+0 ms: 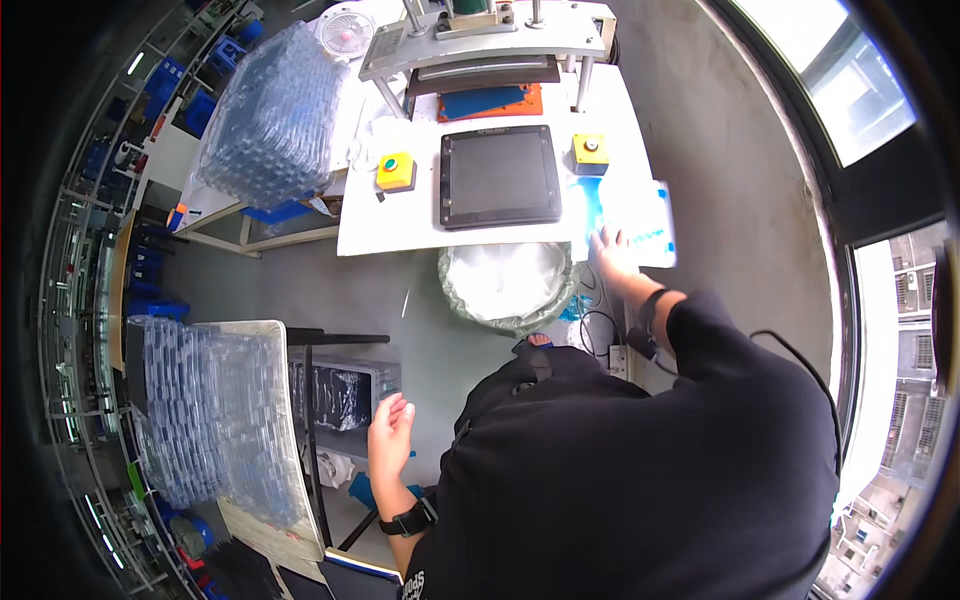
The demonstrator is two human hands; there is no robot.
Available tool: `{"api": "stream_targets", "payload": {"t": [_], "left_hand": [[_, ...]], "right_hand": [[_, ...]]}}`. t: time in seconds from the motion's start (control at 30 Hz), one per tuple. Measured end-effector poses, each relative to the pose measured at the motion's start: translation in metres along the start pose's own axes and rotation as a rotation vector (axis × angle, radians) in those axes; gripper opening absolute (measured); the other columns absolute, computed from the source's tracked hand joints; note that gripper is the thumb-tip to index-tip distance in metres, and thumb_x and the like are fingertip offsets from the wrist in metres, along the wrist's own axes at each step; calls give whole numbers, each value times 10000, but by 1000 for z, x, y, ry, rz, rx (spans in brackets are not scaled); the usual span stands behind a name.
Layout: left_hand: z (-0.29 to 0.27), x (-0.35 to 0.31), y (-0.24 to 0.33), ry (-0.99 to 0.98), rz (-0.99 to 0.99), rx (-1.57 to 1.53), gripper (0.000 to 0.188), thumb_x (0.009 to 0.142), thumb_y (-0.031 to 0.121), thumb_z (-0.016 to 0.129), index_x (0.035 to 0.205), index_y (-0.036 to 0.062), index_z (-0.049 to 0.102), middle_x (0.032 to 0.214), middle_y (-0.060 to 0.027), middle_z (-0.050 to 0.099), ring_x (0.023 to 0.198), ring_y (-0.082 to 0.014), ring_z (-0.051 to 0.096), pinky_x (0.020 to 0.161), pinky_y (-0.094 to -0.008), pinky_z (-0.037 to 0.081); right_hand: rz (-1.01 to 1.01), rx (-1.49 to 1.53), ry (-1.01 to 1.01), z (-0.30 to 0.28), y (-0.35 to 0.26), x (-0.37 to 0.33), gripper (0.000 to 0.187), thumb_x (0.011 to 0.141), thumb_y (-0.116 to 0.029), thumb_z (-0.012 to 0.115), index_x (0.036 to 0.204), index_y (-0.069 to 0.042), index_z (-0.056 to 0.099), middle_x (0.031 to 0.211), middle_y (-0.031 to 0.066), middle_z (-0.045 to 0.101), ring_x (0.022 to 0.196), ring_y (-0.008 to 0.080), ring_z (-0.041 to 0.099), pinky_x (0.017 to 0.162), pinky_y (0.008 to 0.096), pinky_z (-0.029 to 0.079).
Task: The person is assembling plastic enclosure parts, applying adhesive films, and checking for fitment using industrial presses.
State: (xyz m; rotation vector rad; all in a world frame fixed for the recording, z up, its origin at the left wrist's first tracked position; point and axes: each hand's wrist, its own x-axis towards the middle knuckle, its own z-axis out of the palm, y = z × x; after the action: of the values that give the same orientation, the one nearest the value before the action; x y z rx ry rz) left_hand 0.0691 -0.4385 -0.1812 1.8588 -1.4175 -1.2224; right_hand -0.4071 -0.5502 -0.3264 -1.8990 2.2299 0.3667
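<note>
Plastic trays [632, 215] lie in a clear, blue-tinted pile at the right edge of the white table [400, 225], and my right hand [612, 250] rests flat on them, fingers spread. My left hand [388, 425] hangs loose and empty near a tall stack of trays [215, 415] on my left.

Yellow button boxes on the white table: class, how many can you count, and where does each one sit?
2. One yellow button box sits left of the dark tray; the other sits right of it, beyond the right hand. The press could hide more.
</note>
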Motion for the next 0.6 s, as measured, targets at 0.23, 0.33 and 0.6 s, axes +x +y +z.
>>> {"api": "stream_targets", "payload": {"t": [0.23,0.33,0.6], "left_hand": [[31,91,75,-236,112,139,392,886,193,629,1195,-32,538,1090,-194,631,990,-229,623,867,-329,490],[44,136,97,-357,182,138,389,874,185,648,1180,-34,551,1080,-192,636,984,-230,623,872,-323,485],[67,249,178,-668,488,152,327,881,160,637,1153,-12,578,1012,-132,650,934,-187,614,845,-311,484]], "right_hand": [[-166,288,-5,-6,21,6,345,889,-175,508,1200,-26,527,1410,211,392,1264,503,365,1055,544,309],[-119,295,144,-18,3,-4,463,864,-179,579,1281,-18,460,1445,232,324,1313,479,303,1080,542,270],[-1,255,135,-7,-8,-7,272,825,-86,489,1077,5,535,1087,197,577,1081,375,538,903,434,448]]}}
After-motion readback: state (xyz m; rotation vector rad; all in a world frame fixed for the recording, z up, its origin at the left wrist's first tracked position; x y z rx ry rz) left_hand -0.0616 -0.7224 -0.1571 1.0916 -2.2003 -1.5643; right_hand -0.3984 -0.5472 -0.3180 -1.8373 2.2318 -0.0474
